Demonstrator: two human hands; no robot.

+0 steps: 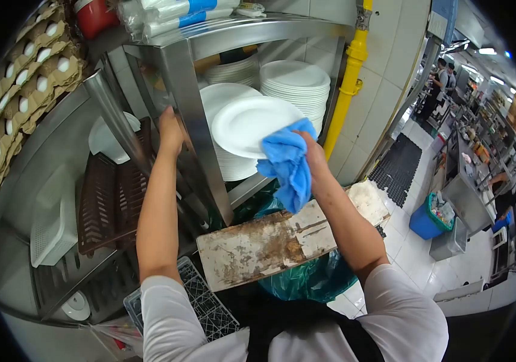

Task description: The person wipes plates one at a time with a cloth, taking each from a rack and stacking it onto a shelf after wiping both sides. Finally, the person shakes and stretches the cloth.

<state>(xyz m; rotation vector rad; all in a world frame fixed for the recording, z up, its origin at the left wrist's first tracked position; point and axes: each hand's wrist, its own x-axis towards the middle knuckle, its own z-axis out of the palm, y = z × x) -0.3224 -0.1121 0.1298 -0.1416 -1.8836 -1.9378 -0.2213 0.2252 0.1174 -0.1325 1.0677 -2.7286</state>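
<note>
My right hand [311,148] is closed round a crumpled blue cloth [288,158] and the right edge of a white oval plate [255,125]. That plate is tilted in front of the shelf opening, over a stack of white plates [234,164]. A taller stack of round white plates [295,90] stands behind it to the right, with more plates further back. My left hand [171,130] is beside the steel corner post [188,120] of the shelf. Its fingers are partly hidden there, and I cannot make out whether they grip anything.
Left of the shelf are a brown slotted rack [110,196], a white basket [56,226] and stacked egg trays [35,90]. A stained board [264,244] lies below, above a green bag [312,277]. A yellow pipe [348,84] runs along the right wall. People [442,84] stand far off.
</note>
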